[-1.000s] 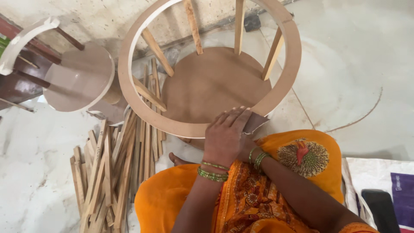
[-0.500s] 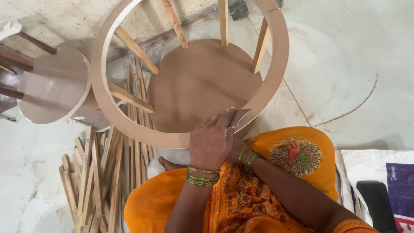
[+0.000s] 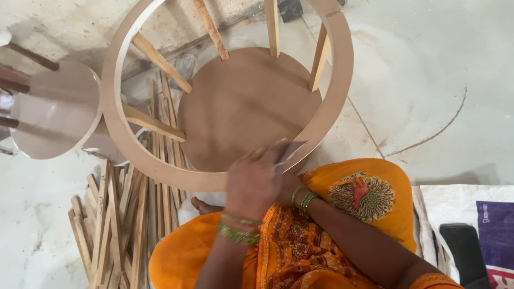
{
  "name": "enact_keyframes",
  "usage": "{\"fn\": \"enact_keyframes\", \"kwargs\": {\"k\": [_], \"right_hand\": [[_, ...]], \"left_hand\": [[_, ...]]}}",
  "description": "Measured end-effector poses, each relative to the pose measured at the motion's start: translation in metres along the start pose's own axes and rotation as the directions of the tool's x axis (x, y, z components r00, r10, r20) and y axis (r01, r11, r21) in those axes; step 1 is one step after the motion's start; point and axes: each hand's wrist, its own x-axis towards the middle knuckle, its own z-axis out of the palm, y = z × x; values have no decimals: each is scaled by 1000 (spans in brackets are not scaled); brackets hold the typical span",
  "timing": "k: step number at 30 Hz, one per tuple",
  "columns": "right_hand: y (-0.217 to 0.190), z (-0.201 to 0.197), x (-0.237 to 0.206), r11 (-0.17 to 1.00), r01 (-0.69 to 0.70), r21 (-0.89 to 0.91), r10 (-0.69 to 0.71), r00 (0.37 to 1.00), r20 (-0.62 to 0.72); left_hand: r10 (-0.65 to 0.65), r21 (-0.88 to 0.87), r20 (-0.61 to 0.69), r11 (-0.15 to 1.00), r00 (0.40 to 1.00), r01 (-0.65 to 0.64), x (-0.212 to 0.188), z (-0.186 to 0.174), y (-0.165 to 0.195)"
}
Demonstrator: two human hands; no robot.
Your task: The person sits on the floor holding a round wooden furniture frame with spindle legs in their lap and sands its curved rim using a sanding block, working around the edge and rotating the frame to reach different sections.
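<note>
both hands press a small sanding sheet (image 3: 286,152) on the wooden ring (image 3: 160,168).
left hand (image 3: 251,184) now covers the right hand (image 3: 286,184), clenched, rubbing further along the rim.

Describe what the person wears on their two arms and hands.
Both forearms are bare, with no gloves. The left hand has a stack of green and gold bangles at the wrist. The right hand, mostly hidden behind the left, has green bangles too. An orange sleeve edge shows on the right upper arm.
</note>
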Motion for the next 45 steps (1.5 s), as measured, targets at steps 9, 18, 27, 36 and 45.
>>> {"fn": "enact_keyframes", "kwargs": {"k": [9,18,27,36,45], "right_hand": [[-5,-2,-5,983,-124,-136,143,980,140],[3,9,2,977,17,-213,-4,998,63],[-5,-2,-9,993,-103,64,102,995,9],[-23,-18,-44,983,40,-179,-93,949,-302],[-83,-87,-113,680,577,-452,-705,346,-619]], "left_hand": [[-24,-75,95,997,995,32,-6,-28,-15],[-117,-90,101,988,988,126,26,1,0],[-68,-14,151,997,986,71,-14,-45,-30],[-58,-7,53,998,997,58,12,2,-4],[0,33,18,999,1000,-1,-26,-49,-30]]}}
